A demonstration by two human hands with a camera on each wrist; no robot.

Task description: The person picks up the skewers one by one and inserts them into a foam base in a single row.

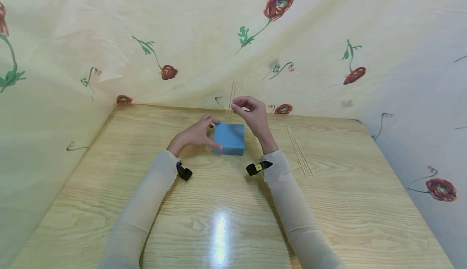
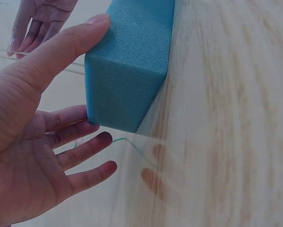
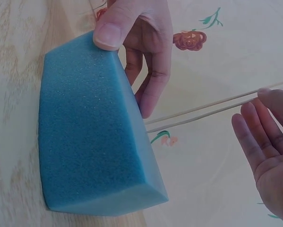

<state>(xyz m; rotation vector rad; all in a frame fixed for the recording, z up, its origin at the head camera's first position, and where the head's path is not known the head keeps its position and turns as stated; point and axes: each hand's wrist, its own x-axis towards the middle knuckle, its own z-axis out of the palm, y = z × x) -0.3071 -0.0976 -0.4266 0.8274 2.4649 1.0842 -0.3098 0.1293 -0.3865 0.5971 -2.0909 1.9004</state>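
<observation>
A blue foam block [image 1: 229, 141] sits on the wooden table. My left hand [image 1: 197, 134] holds its left end, the thumb [image 2: 91, 30] pressed on the near face and fingers at the far side. Two thin wooden skewers [image 1: 232, 92] rise almost upright from the block's top, side by side. Above the block, my right hand [image 1: 254, 115] pinches a skewer [image 3: 202, 115] between thumb and fingertips partway up its length. In the right wrist view both skewers run close together from the block's top face to that hand.
Several loose skewers [image 1: 300, 153] lie on the table [image 1: 346, 204] to the right of my right arm. A pale sheet [image 1: 204, 37] with painted flowers hangs behind the table and along both sides. Each wrist carries a black strap with a small camera [image 1: 254, 168].
</observation>
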